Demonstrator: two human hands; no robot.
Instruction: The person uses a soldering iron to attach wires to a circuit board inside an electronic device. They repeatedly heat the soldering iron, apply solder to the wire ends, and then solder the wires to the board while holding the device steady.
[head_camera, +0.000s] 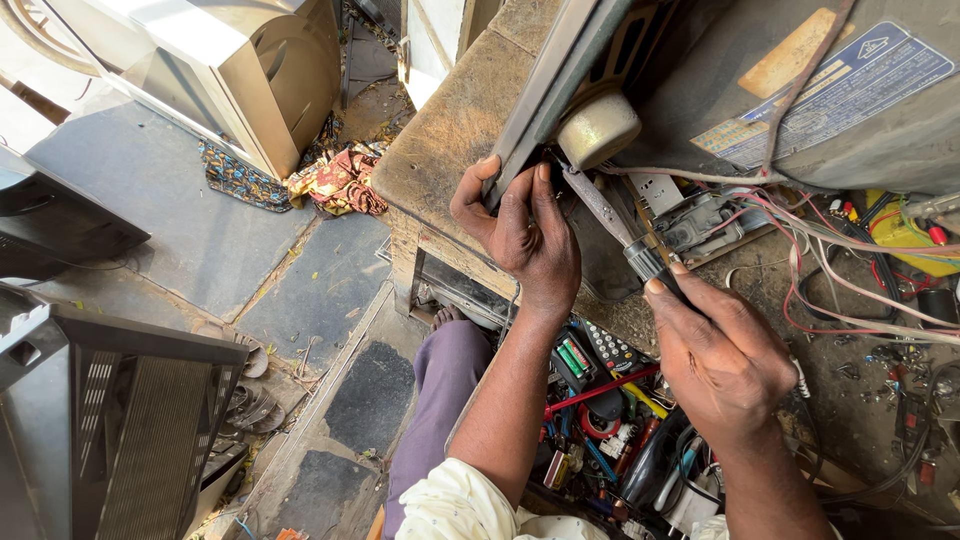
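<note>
Gripping a screwdriver (620, 232) by its black handle, the right hand (722, 358) is closing its fingers around the grip, thumb lying along the top. The metal shaft is running up and left, its tip sitting at the lower edge of a grey appliance casing (850, 130), just under a cream-coloured round part (597, 127). The left hand (520, 228) is clamping a grey metal frame strip (545, 95) at the same spot, fingertips pressing on the strip's edge, thumb and forefinger pinching right beside the screwdriver tip. Whether the tip is seated in a screw is not showing; the fingers are covering it.

The casing is lying tilted on a worn, dusty desk (450, 130), with a blue-and-yellow label (840, 90) facing up. White, red and pink wires (850, 270) are spilling from its open underside across the desk surface on the right, next to a yellow part (905, 235).

Below the hands, an open box of tools (600, 420) is holding a multimeter, red and yellow handles and tape rolls. The person's purple trouser leg (440, 400) is showing beside it.

Further left, on the paved floor (200, 230), patterned cloth (320, 180) is lying bunched near a beige metal cabinet (240, 70), and a grey slatted housing (130, 430) is standing in the near corner.
</note>
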